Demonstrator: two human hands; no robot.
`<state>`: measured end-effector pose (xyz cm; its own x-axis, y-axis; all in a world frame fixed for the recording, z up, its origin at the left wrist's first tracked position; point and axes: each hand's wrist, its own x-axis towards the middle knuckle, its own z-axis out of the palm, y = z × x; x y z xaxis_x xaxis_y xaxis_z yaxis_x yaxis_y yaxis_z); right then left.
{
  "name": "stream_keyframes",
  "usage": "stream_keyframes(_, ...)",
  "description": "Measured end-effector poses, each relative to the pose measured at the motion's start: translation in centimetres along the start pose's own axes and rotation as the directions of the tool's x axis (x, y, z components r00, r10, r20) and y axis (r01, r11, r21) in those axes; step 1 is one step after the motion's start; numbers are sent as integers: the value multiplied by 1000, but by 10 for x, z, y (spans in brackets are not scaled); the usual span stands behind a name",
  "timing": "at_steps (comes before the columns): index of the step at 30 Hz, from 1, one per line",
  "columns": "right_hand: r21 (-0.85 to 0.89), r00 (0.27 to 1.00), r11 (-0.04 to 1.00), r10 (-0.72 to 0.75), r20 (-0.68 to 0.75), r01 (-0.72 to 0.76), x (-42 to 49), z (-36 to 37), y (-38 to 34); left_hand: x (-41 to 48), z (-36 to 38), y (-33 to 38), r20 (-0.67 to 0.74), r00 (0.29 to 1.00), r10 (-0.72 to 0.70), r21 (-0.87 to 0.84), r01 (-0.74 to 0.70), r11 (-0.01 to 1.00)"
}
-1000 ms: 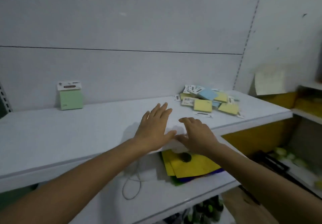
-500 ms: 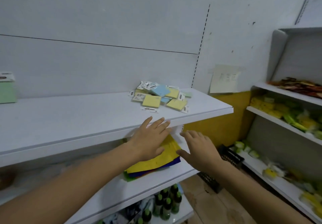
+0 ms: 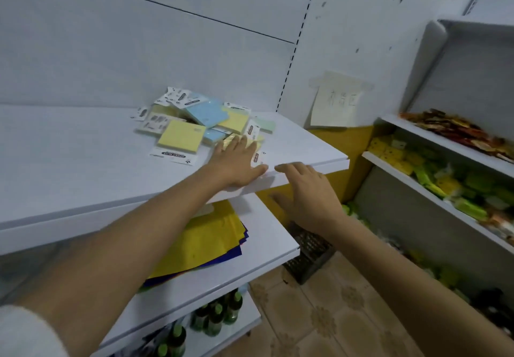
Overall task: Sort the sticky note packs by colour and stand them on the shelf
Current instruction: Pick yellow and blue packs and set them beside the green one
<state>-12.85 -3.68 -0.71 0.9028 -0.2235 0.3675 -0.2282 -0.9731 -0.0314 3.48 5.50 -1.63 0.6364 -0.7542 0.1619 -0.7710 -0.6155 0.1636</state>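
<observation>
A loose heap of sticky note packs lies on the white shelf (image 3: 83, 167) near its right end: a yellow pack (image 3: 182, 135) in front, a blue pack (image 3: 205, 109) on top, a green pack (image 3: 265, 124) at the right. My left hand (image 3: 236, 162) rests flat, fingers spread, on the front edge of the heap, covering a yellow pack. It grips nothing. My right hand (image 3: 306, 195) hovers open just off the shelf's front edge, below and right of the left hand.
The lower shelf (image 3: 267, 234) holds yellow and blue paper sheets (image 3: 205, 240). Green bottles (image 3: 217, 315) stand on the bottom shelf. A black crate (image 3: 311, 256) sits on the floor. Side shelves (image 3: 434, 187) on the right carry packaged goods. A paper note (image 3: 338, 103) hangs on the wall.
The view has swung right, and the standing green pack has left the frame. My left hand has reached forward onto the heap of packs. My right hand has followed to the shelf's edge.
</observation>
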Motion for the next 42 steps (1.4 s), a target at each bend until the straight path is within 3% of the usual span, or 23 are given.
stream_keyframes(4,292,989,954,105,-100,-72,39,16,14,5,10,-8,-38,999,31,-42,-32,999)
stream_keyframes(7,430,974,902,135,-180,-46,76,29,13,2,7,-7,-156,987,32,-96,-48,994)
stream_keyframes(10,520,976,854,109,-188,5,117,36,7,1,4,-5,-159,986,-40,-155,15,988)
stream_keyframes(13,548,987,833,12,-157,77,158,42,-3,3,8,-8,-110,991,-77,-88,68,994)
stream_keyframes(18,522,965,814,-251,-79,254,217,49,-25,2,5,-9,-158,981,-114,-110,97,989)
stream_keyframes(21,622,976,756,-206,-69,204,244,56,-31,2,-2,-9,-207,964,-164,-284,101,954)
stream_keyframes(23,571,978,804,-206,8,165,257,66,-29,2,-4,-9,-215,956,-199,-376,107,920)
stream_keyframes(26,500,965,838,-262,21,217,265,83,-24,0,-3,-9,-178,950,-256,-400,168,901)
stream_keyframes(30,617,948,729,-304,-96,296,263,97,-15,0,-3,-5,-194,924,-329,-355,247,902)
stream_keyframes(36,858,946,405,-200,-255,316,252,97,-2,-3,-3,4,-258,851,-457,-283,386,878)
stream_keyframes(39,870,952,387,-161,-262,305,251,92,1,-3,-6,9,-324,808,-493,-185,457,870)
stream_keyframes(42,867,956,414,-202,-212,280,254,91,2,-5,-5,10,-407,695,-592,-165,582,796)
